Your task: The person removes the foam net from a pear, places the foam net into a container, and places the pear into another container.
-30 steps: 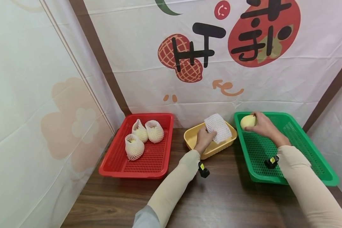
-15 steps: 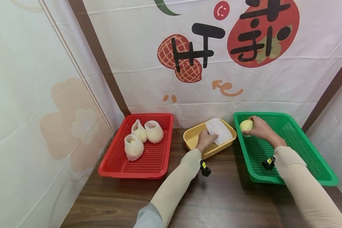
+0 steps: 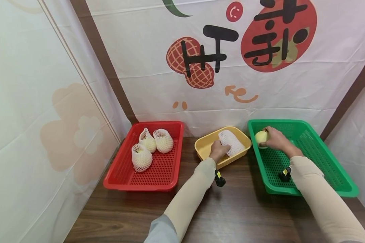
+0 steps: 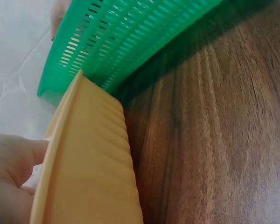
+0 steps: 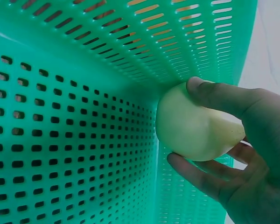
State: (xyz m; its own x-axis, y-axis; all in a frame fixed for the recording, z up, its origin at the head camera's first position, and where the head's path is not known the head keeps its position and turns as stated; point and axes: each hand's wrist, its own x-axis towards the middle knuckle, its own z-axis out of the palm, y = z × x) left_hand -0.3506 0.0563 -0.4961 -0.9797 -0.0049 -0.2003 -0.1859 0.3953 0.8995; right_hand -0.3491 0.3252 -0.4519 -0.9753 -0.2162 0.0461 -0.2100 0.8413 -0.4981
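While left hand [image 3: 219, 151] pinches white foam net [image 3: 233, 144] in yellow tray [image 3: 204, 147], pear [image 5: 189, 123] sits rightward, just inside left wall of green basket [image 3: 314, 152]; right hand [image 3: 276, 139], grip spread to its girth, holds it, narrow end palmward.

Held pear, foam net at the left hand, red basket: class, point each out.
Pear [image 5: 189, 123]: right wrist view, rounded side.
Foam net [image 3: 233, 142]: head view, upper face.
Red basket [image 3: 140, 187]: head view, front rim.
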